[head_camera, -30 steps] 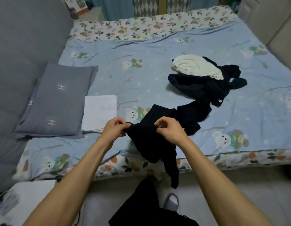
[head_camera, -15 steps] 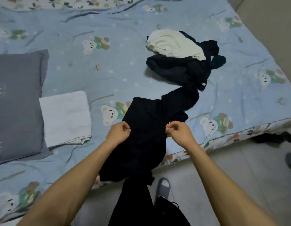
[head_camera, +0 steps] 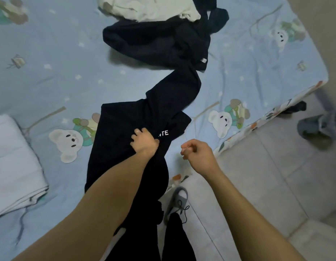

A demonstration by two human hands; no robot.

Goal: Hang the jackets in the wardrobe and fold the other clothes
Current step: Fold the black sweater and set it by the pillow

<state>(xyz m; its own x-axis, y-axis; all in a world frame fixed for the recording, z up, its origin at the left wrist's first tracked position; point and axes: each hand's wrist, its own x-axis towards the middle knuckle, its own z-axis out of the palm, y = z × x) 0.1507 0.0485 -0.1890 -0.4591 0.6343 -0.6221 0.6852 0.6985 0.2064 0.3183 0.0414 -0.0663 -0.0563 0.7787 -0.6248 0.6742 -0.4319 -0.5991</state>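
A black garment (head_camera: 123, 125) with white letters lies flat near the bed's front edge, one long part trailing up toward a pile of dark clothes (head_camera: 159, 42). A cream garment (head_camera: 150, 6) tops that pile. My left hand (head_camera: 144, 142) lies on the black garment's middle, fingers curled into the fabric beside the letters. My right hand (head_camera: 197, 153) hovers to the right of the garment over the sheet edge, fingers curled, nothing visible in it. The garment's lower part hangs over the bed edge.
The bed has a blue bear-print sheet (head_camera: 238, 72). A folded white cloth (head_camera: 14, 162) lies at the left. On the tiled floor are a grey slipper (head_camera: 177, 200) and a grey cloth heap (head_camera: 321, 125). A dark item (head_camera: 295, 108) pokes out under the bed's corner.
My right hand has let go of the black garment and moved off to the right. My left hand has shifted right onto the garment's middle. The view has come closer to the bed.
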